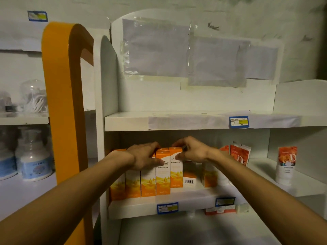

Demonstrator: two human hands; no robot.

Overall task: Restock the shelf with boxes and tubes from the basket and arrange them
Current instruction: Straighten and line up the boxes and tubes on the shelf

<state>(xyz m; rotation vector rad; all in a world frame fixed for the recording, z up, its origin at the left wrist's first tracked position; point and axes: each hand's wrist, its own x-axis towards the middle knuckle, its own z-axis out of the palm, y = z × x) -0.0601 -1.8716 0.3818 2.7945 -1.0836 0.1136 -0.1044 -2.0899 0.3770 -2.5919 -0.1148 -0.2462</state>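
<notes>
Orange boxes (162,174) upright on shelf (194,197), L grip (146,156) & R grip (191,151) clasping tops (both closed on them)

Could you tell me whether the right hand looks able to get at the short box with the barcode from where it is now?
Probably yes. The right hand rests on the tall orange boxes, and the barcode box stands just below it at the shelf front, with nothing before it.

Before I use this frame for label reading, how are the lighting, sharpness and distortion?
Head view: dim and warm-toned; the orange boxes between the left hand and right hand are brightest, their print too soft to read. Bottles at the left edge are blurred. Wide-angle bending curves the orange post and the shelf edge.
</notes>
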